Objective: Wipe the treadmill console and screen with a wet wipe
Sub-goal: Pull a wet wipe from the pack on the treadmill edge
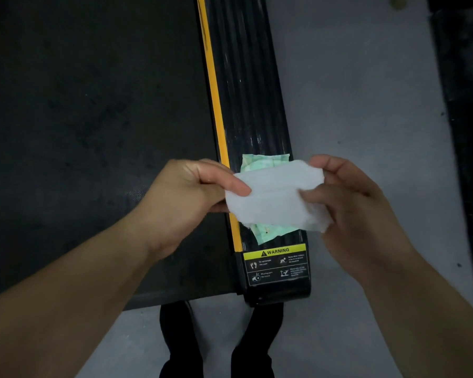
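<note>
A white wet wipe (276,197), folded, is stretched between both hands above the treadmill's right side rail. My left hand (186,200) pinches its left edge with thumb and fingers. My right hand (352,203) grips its right edge. Under the wipe, a green wipe packet (268,233) lies on the black ribbed side rail (246,85). The console and screen are out of view.
The dark treadmill belt (93,118) fills the left. A yellow stripe (213,85) runs between belt and rail, with a warning label (277,264) at the rail's near end. Grey floor (366,91) lies to the right, and my dark trouser legs (216,345) stand below.
</note>
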Demonstrator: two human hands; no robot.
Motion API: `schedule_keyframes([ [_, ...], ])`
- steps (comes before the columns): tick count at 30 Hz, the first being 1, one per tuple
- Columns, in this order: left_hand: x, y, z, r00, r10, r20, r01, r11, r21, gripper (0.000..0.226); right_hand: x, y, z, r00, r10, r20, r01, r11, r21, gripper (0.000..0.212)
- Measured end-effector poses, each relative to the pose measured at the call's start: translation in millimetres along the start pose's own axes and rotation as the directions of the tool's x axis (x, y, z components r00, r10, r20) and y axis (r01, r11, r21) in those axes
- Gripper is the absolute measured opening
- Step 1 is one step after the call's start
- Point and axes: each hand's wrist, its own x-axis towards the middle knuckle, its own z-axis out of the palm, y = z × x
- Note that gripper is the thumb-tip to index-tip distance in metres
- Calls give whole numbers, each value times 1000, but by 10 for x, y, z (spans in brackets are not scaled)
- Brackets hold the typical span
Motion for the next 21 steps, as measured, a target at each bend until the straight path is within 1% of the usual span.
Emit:
schedule_keyframes([
  [2,-33,43,-32,998,29,50,-32,997,66,25,-3,-67,-22,1000,-10,-11,10,1000,-23,36],
  [3,-44,79,-46,996,17,82,-22,998,58,23,6,-100,-30,1000,-21,20,21,999,-32,37],
  [5,-31,143,-49,990,-25,136,21,999,30,30,10,-187,-21,988,-42,146,53,996,-75,39],
  [8,13,210,37,964,-96,248,71,992,109,42,19,-313,-26,948,20,319,49,977,-206,46],
  [9,15,226,84,950,-116,289,83,989,124,41,39,-345,-19,935,50,351,33,973,-227,49],
  [10,15,238,126,943,-127,308,96,989,115,37,61,-372,-10,928,74,364,4,978,-208,50],
  [11,14,243,156,944,-132,302,114,991,76,33,85,-365,-7,932,92,351,-56,992,-113,46],
  [12,9,239,176,950,-141,277,143,990,13,29,98,-353,13,946,116,302,-141,988,63,34],
  [13,2,223,187,957,-158,243,178,982,-59,25,118,-291,31,956,166,244,-226,943,244,12],
  [14,-9,198,195,963,-176,205,204,971,-124,21,110,-230,52,950,227,212,-292,886,360,10],
  [15,-17,170,206,967,-194,163,221,960,-171,20,94,-133,61,932,297,206,-356,855,377,27],
  [16,-21,134,215,971,-208,121,228,954,-192,21,61,-45,77,911,350,216,-407,844,349,37],
  [18,-41,80,235,977,-209,45,214,965,-152,23,-14,78,115,917,344,202,-393,865,311,43],
  [20,-75,48,249,984,-181,-6,179,979,-92,18,-96,111,143,968,228,108,-251,906,341,56],
  [21,-91,43,256,986,-164,-25,162,984,-76,15,-118,119,141,986,167,30,-167,924,343,56],
])
